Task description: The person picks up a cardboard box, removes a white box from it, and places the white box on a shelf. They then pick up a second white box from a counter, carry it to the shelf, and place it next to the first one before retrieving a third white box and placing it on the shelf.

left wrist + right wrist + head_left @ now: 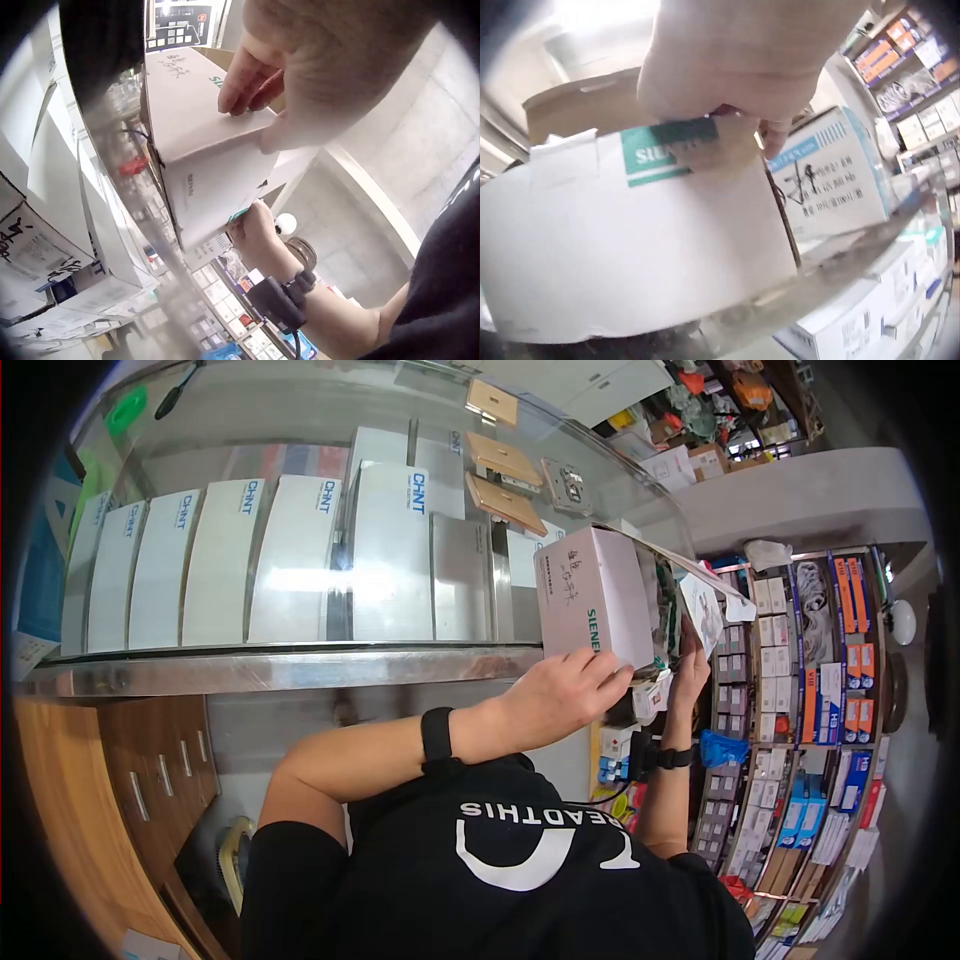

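A white cardboard SIEMENS box (620,600) with handwriting on one face stands at the glass counter's near right edge in the head view. Its right-hand side is open, with flaps raised and packed contents partly showing. My left hand (565,700) holds the box's near edge with bent fingers; in the left wrist view, its fingertips lie on the box's face and the thumb is at the edge. On the box's other side, my right hand (688,680) grips its open end. The right wrist view shows that hand (739,67) over the top edge beside the green label (667,150).
The glass counter's metal edge (280,672) runs in front of me, with several white CHNT boxes (290,560) under the glass. Tan switch plates (505,455) lie farther back. Stocked shelves (780,660) stand at right, wooden drawers (150,780) at lower left.
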The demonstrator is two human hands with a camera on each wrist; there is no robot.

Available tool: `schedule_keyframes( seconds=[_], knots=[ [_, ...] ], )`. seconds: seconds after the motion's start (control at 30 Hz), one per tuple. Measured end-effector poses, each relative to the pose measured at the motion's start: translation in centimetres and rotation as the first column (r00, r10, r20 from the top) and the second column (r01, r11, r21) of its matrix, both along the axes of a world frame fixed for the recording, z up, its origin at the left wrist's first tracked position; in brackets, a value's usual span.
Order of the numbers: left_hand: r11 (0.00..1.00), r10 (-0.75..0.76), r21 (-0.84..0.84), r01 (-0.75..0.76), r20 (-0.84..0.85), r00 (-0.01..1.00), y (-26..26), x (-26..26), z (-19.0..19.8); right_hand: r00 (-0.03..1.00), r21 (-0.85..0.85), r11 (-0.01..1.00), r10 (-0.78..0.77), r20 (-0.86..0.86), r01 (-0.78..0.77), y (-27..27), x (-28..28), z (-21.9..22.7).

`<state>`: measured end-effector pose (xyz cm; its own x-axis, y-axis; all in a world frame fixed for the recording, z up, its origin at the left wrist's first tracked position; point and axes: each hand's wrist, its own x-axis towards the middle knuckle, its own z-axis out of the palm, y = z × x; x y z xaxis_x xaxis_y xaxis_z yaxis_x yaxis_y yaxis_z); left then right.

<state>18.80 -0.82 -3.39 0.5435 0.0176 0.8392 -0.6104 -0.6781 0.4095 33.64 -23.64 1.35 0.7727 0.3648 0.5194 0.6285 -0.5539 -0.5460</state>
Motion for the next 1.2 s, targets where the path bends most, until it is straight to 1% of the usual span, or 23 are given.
schedule_keyframes(
  seconds=[0.1,0.13,0.17,0.23,0.27,0.3,0.4,0.43,0.47,0.5,0.53,0.57,0.63,0.67,0.73,0.87,0.93,0.97,1.03,1.07,1.1,1.17,1.2],
  knots=[
    [0.999,-0.042,-0.011,0.042,-0.062,0.997,0.0,-0.2,0.1,0.981,-0.250,0.966,-0.017,0.195,0.066,1.8,-1.8,3.0],
    [0.997,-0.078,-0.030,0.075,-0.108,0.991,0.0,-0.2,0.1,0.957,-0.303,0.952,0.052,0.285,0.038,2.9,-2.8,4.2],
    [0.997,-0.080,-0.027,0.078,-0.110,0.991,-0.1,-0.2,0.0,0.958,-0.300,0.953,0.049,0.284,0.040,4.3,-4.0,5.4],
    [0.985,-0.111,-0.148,0.085,-0.180,0.977,-0.2,-0.2,0.0,0.903,-0.562,0.813,0.348,0.254,-0.155,7.2,-6.3,7.0],
    [0.985,-0.113,-0.146,0.087,-0.182,0.977,-0.2,-0.2,0.0,0.890,-0.633,0.761,0.378,0.256,-0.141,8.2,-6.8,6.9],
    [0.978,-0.141,-0.184,0.103,-0.211,0.967,-0.2,-0.2,0.0,0.890,-0.631,0.763,0.376,0.257,-0.140,8.6,-6.9,6.8],
    [0.960,-0.203,-0.245,0.133,-0.288,0.936,-0.2,-0.4,0.1,0.952,-0.626,0.754,0.301,0.060,-0.199,8.8,-6.5,6.7],
    [0.952,-0.237,-0.269,0.148,-0.335,0.912,-0.2,-0.4,0.1,0.951,-0.626,0.754,0.302,0.060,-0.200,8.8,-6.6,6.9],
    [0.952,-0.234,-0.268,0.146,-0.335,0.912,0.1,-0.4,0.4,0.973,-0.585,0.780,0.214,-0.086,-0.223,8.8,-6.8,7.3],
    [0.971,-0.142,-0.226,0.075,-0.296,0.945,0.5,-0.5,0.9,0.964,-0.540,0.808,0.125,-0.234,-0.236,8.8,-6.9,7.5],
    [0.983,-0.049,-0.185,0.002,-0.252,0.967,0.8,-0.4,1.1,0.968,-0.564,0.794,0.123,-0.217,-0.227,8.7,-6.7,7.6],
    [0.983,-0.049,-0.183,0.002,-0.254,0.966,0.8,-0.1,1.0,0.968,-0.562,0.795,0.123,-0.218,-0.228,8.7,-6.7,7.8],
    [0.950,-0.132,-0.311,0.039,-0.285,0.949,0.3,0.6,0.9,0.973,-0.642,0.744,0.045,-0.226,-0.184,8.8,-6.8,8.2],
    [0.951,-0.130,-0.306,0.038,-0.285,0.950,0.0,0.8,1.2,0.973,-0.638,0.747,0.048,-0.226,-0.185,8.6,-6.6,8.0],
    [0.967,-0.041,-0.249,-0.046,-0.333,0.942,-0.7,1.3,1.9,0.982,-0.698,0.698,0.036,-0.185,-0.157,8.2,-6.0,7.3],
    [0.976,-0.027,-0.208,-0.066,-0.416,0.909,-0.9,1.3,2.7,0.981,-0.678,0.710,0.112,-0.157,-0.189,8.0,-5.7,6.7],
    [0.950,-0.019,-0.298,-0.095,-0.357,0.934,-0.5,1.6,2.8,0.980,-0.678,0.709,0.150,-0.127,-0.196,8.1,-5.5,6.3],
    [0.955,-0.028,-0.285,-0.080,-0.358,0.933,-0.2,1.7,2.7,0.983,-0.668,0.721,0.137,-0.126,-0.186,8.1,-5.5,6.1],
    [0.939,-0.078,-0.331,-0.095,-0.472,0.878,0.4,2.0,2.8,0.981,-0.639,0.746,0.173,-0.085,-0.188,8.0,-5.5,6.0],
    [0.955,-0.037,-0.278,-0.101,-0.450,0.892,0.4,1.8,3.4,0.978,-0.626,0.758,0.204,-0.043,-0.186,7.7,-5.3,5.7],
    [0.962,-0.052,-0.261,-0.075,-0.447,0.893,0.0,1.8,3.9,0.981,-0.636,0.752,0.190,-0.046,-0.175,7.3,-5.0,5.4],
    [0.988,0.104,-0.063,-0.143,-0.413,0.905,-0.9,1.8,4.5,0.978,-0.619,0.766,0.206,-0.016,-0.172,7.3,-5.0,5.5],
    [0.983,0.151,-0.036,-0.182,-0.413,0.898,-1.1,2.1,4.5,0.977,-0.610,0.770,0.208,-0.038,-0.188,7.2,-4.8,5.4]
  ],
)
